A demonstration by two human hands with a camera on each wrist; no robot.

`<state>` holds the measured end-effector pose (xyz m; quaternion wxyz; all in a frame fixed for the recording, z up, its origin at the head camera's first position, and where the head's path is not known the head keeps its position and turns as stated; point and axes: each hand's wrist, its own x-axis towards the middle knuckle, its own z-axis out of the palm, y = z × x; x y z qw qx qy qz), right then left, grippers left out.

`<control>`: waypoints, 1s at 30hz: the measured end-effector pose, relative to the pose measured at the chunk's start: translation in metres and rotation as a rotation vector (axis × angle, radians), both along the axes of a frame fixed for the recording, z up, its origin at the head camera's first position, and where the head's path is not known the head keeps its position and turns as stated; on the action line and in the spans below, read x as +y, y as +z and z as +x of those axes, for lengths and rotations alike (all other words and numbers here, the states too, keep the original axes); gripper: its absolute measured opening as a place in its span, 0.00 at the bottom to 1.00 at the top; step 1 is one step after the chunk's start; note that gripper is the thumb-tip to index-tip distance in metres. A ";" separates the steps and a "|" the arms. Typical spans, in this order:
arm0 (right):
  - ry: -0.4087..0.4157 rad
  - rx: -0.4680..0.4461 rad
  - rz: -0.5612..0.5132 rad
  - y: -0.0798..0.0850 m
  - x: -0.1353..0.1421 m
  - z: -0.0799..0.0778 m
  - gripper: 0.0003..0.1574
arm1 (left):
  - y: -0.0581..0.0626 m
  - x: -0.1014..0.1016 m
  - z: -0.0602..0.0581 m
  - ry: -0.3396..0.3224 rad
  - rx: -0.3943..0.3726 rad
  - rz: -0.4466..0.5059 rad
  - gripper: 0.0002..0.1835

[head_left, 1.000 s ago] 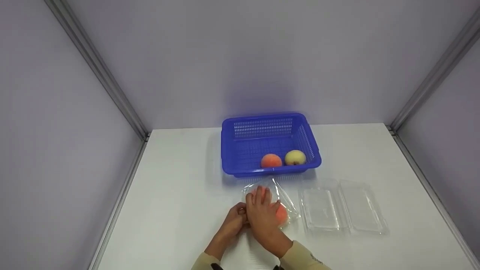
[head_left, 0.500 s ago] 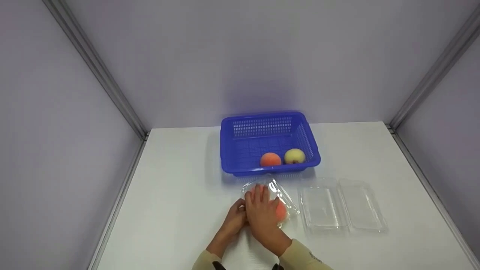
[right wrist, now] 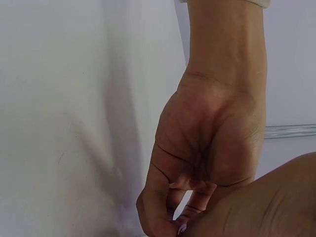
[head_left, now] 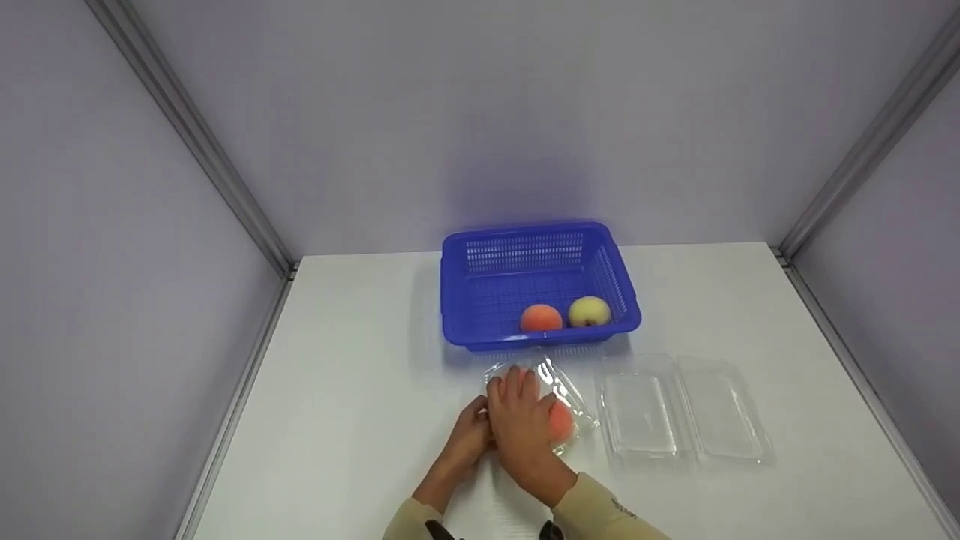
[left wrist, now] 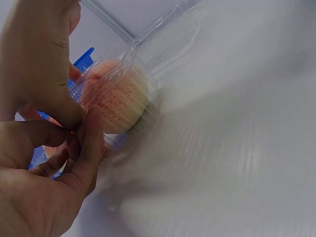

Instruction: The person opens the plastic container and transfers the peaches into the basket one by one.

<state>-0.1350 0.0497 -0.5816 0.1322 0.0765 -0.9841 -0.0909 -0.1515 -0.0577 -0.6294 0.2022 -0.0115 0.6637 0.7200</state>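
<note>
A clear plastic package (head_left: 576, 401) with orange-pink peaches (head_left: 560, 421) in it lies on the table before the basket. My right hand (head_left: 521, 427) rests across its top, fingers spread over the peaches. At the package's left side, my left hand (head_left: 471, 435) pinches the clear film between thumb and fingers. In the left wrist view, one peach (left wrist: 118, 96) shows through wrinkled film, and the left fingertips meet the right thumb beside it. The right wrist view shows the left hand (right wrist: 202, 133) with bent fingers; the pinched edge is mostly hidden.
Behind the package stands a blue basket (head_left: 480, 341) holding a peach (head_left: 541, 318) and a pale yellow fruit (head_left: 589, 310). An unfolded clear plastic box (head_left: 686, 412) lies to the right on the white table (head_left: 337, 390). Grey walls enclose three sides.
Both hands stay at the package with nearly the same hold. The right hand has shifted very slightly to the left.
</note>
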 end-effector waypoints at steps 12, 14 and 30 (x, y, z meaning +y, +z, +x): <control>0.009 0.109 -0.023 -0.003 0.002 -0.004 0.20 | -0.002 0.003 0.000 0.017 -0.025 0.066 0.13; 0.016 0.126 -0.044 -0.004 0.003 -0.005 0.20 | -0.003 0.004 -0.001 0.023 -0.015 0.068 0.12; 0.074 0.024 -0.138 0.005 0.010 -0.006 0.34 | -0.004 0.003 0.000 0.035 -0.001 0.086 0.09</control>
